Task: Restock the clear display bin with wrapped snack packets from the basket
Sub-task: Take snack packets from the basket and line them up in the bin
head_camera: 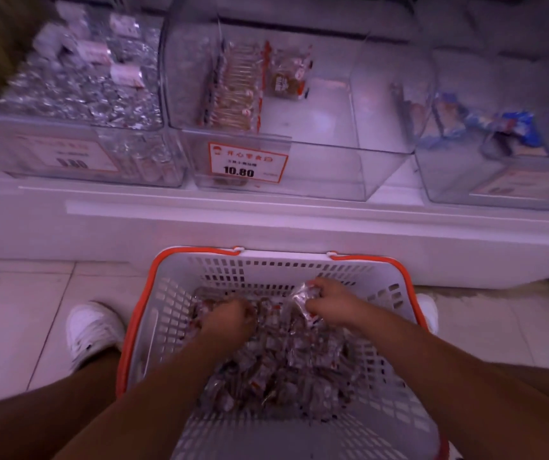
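A white basket [180, 303] with an orange rim stands on the floor between my feet, holding a heap of wrapped snack packets [286, 363]. My left hand [230, 318] is curled down into the heap, gripping packets. My right hand [331, 302] grips a bunch of clear-wrapped packets [303, 297] just above the heap. On the shelf above stands the clear display bin [326, 167] with an orange price tag [248, 162]. A row of stacked packets [233, 91] fills its left side, and one more packet [288, 76] lies beside them.
A bin of silver-wrapped sweets [77, 94] sits left of the display bin, and a bin with blue packets [485, 127] sits right. The white shelf ledge [266, 224] juts out above the basket. My white shoe [92, 330] is on the tiled floor, left of the basket.
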Demonstrator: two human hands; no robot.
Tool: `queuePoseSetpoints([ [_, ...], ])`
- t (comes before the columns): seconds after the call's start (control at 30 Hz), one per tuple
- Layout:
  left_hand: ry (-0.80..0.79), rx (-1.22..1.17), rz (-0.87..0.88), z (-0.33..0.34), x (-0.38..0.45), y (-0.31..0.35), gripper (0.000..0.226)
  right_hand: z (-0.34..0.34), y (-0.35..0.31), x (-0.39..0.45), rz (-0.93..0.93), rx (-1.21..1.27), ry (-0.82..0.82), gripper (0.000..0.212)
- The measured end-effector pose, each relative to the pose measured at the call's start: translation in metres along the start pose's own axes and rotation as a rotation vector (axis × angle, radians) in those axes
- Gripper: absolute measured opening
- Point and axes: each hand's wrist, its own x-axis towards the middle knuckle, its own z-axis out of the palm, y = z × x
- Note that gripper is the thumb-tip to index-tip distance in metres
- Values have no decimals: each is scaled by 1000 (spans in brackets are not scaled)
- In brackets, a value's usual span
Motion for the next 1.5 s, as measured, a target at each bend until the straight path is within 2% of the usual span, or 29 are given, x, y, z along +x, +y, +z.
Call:
queuePoseSetpoints([
  [0.07, -12, 116, 102, 19, -11, 11, 29, -1, 11, -12, 14, -5, 14, 26],
  [0.13, -43, 139, 194, 43, -13, 20, 43, 2, 31, -20, 42, -49, 15, 45],
  [0.2, -72, 125, 229, 62, -7, 27, 61, 7, 54, -25, 75, -88, -18, 52],
  [0.27, -108, 50, 231, 74, 2, 29, 68, 13, 75, -24, 118, -112, -55, 55],
  [0.33, -161, 4, 253, 83, 10, 25, 66, 19, 91, -17, 153, -82, -73, 59],
  [0.53, -331, 104, 372, 86, 20, -4, 69, 22, 104, 8, 209, -8, -11, 56],
  [0.67, -255, 83, 422, 76, 29, -8, 71, 22, 110, 13, 220, 38, 3, 48],
  [0.77, -225, 234, 443, 72, 34, 1, 73, 23, 113, 8, 213, 42, -36, 46],
  [0.9, -222, 462, 350, 72, 33, 9, 71, 25, 111, 2, 191, 102, -56, 52],
  [0.97, -264, 408, 287, 70, 32, 8, 72, 27, 109, 4, 183, 100, -55, 51],
  [1.07, -312, 358, 281, 67, 29, 8, 79, 32, 106, 6, 180, 115, -36, 44],
  [1.13, -336, 290, 176, 69, 28, 5, 80, 35, 103, 5, 187, 116, -39, 42],
  [1.2, -344, 217, 50, 71, 28, 4, 67, 37, 102, 7, 192, 115, -59, 43],
  [1.27, -362, 122, -17, 66, 25, 8, 42, 38, 98, 8, 194, 101, -80, 44],
  [1.33, -325, -95, -34, 52, 21, 17, 18, 35, 86, 9, 196, 112, -89, 51],
  [1.4, -251, -325, -36, 24, 19, 32, 13, 26, 63, 6, 174, 211, -65, 52],
  [1.5, -136, -573, -116, -46, 6, 66, 12, 7, 8, -9, 34, 463, -43, 30],
])
